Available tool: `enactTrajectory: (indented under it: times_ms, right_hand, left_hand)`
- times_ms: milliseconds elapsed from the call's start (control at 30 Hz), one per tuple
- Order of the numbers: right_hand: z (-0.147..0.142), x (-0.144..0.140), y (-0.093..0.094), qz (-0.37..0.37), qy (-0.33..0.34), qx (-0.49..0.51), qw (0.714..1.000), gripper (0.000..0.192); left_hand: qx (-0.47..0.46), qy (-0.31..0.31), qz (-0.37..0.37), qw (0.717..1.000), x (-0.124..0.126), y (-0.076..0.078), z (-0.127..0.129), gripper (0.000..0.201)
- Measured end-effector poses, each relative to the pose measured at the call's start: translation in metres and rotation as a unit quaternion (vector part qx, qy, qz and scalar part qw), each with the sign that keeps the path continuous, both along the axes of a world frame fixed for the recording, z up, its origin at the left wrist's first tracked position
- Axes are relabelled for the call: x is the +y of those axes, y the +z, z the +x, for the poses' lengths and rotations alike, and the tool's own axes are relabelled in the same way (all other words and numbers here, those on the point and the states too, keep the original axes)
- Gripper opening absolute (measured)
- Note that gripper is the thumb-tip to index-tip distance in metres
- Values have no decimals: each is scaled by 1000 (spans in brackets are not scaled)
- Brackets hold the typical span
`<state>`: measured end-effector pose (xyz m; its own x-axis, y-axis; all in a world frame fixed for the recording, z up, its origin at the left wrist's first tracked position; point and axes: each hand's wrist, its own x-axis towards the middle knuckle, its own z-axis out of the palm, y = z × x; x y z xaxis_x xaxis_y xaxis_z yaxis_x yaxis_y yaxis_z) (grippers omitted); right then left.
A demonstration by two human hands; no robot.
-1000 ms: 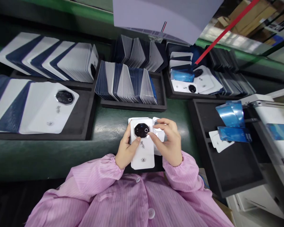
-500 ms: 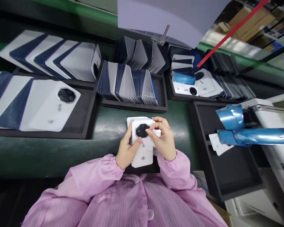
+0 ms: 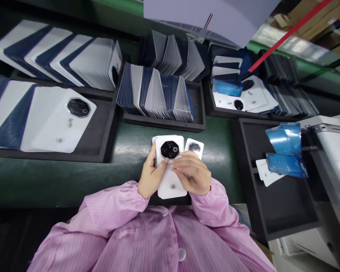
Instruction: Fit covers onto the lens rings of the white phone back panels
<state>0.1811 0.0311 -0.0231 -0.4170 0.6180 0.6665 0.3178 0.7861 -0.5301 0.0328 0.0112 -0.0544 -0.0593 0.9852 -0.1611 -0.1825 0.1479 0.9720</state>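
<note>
White phone back cover [image 3: 172,177] smooth matt plastic, camera lens [image 3: 169,149] glossy black; tray [image 3: 286,211] matt black foam; film [image 3: 286,151] shiny blue.

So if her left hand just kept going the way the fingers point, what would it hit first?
The left hand points up and away from the body, along the white cover it grips. Straight on, it would probably meet the tray of stacked covers, though depth is unclear.

Phone cover [image 3: 170,170] between hands; trays [image 3: 164,122] behind, beside.

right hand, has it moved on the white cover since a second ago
Yes. The right hand slid down the white cover, off the black camera ring toward the person.
</note>
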Motion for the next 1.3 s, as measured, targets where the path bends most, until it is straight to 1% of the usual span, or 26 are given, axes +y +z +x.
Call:
enactTrajectory:
  times_ms: [133,400,567,933,1133,1300]
  right_hand:
    - [-1,1,0,6,25,-2,1000,37]
    - [-1,1,-5,2,28,3,1000,39]
    - [0,1,-5,-5,35,4,999,40]
    - [-1,1,-3,21,31,-11,999,32]
    - [-1,2,-3,32,27,-16,999,29]
    - [0,1,-4,33,32,-13,999,32]
  left_hand:
    - [0,1,2,1000,1,0,0,61]
    - [3,-1,-5,1000,1,2,0,61]
    - [2,0,-4,1000,1,0,0,61]
    - [0,-6,-17,1000,2,5,0,62]
    - [0,-5,-16,1000,1,4,0,63]
    - [1,-1,-10,1000,0,2,0,63]
